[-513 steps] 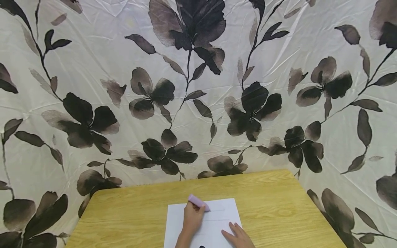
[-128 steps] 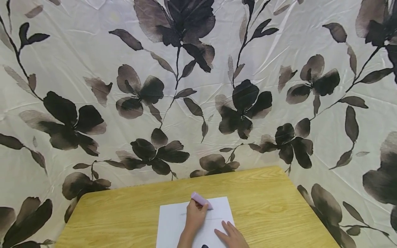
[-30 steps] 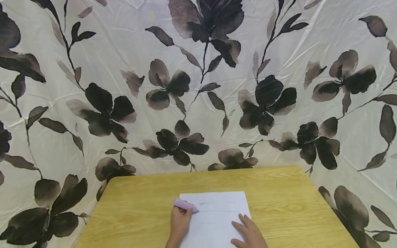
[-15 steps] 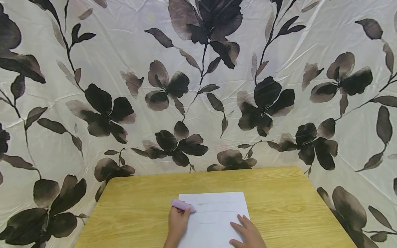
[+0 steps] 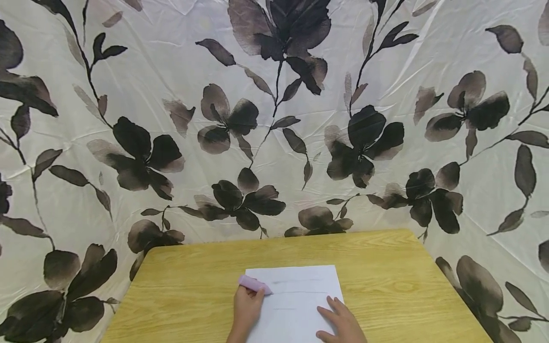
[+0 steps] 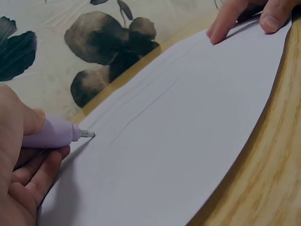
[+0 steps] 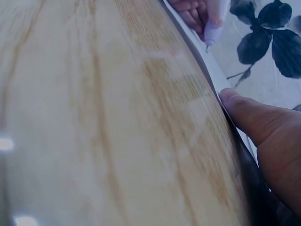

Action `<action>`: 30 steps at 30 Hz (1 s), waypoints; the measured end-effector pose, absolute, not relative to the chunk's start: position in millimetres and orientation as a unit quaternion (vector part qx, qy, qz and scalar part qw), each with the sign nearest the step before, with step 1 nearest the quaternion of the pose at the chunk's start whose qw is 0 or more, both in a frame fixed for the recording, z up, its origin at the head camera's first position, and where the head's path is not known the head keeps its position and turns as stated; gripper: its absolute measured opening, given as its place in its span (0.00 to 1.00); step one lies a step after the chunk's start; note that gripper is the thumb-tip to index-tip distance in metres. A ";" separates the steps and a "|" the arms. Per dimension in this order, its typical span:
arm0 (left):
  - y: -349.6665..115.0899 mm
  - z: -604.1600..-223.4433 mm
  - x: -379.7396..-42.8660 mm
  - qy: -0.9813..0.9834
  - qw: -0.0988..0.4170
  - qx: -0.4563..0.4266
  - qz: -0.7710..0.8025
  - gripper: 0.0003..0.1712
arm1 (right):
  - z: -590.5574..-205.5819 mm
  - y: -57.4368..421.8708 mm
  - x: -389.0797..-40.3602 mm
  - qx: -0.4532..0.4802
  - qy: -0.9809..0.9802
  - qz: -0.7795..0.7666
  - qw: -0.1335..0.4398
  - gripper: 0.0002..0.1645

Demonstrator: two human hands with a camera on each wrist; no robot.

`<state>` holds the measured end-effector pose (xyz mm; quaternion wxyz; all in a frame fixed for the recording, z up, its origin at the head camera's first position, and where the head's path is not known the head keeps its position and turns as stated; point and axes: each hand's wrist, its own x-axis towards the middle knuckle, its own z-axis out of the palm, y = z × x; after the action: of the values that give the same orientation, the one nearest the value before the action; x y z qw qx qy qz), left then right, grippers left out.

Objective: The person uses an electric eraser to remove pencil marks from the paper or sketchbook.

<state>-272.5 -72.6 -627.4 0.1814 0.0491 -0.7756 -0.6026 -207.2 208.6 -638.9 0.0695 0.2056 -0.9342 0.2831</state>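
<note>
My left hand [image 5: 246,309] pinches a thick lilac pen [image 5: 253,284] at the left edge of a white sheet of paper [image 5: 296,328]. In the left wrist view its slim metal tip [image 6: 87,133] is right at the paper, just left of the drawn lines. Several thin grey lines [image 5: 300,292] cross the upper part of the sheet; a shorter, fainter one lies lower. Spread fingers of my right hand [image 5: 343,324] rest on the sheet's right edge. The right wrist view shows that thumb [image 7: 242,108] at the paper's edge.
The sheet lies on a yellow wood-grain table [image 5: 386,267], whose rounded far corners show. Behind and at both sides hangs pale cloth [image 5: 300,157] printed with dark flowers.
Since the oldest frames, my left hand and pen have moved from the upper middle of the sheet to its left edge, uncovering the lines. During the last second both hands have stayed nearly still.
</note>
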 end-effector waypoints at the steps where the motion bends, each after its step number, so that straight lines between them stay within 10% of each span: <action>1: -72.1 -627.8 -272.4 -0.775 0.180 0.048 -0.603 0.18 | -638.4 208.3 -207.0 0.206 -0.935 0.281 0.070 0.38; 30: -74.9 -629.2 -310.4 -0.793 0.176 0.021 -0.583 0.15 | -640.8 207.8 -206.1 0.197 -0.940 0.260 0.094 0.38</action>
<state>-310.4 -74.9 -629.2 0.1756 0.0213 -0.7933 -0.5826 -206.1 207.8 -640.8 0.0938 0.1973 -0.9404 0.2604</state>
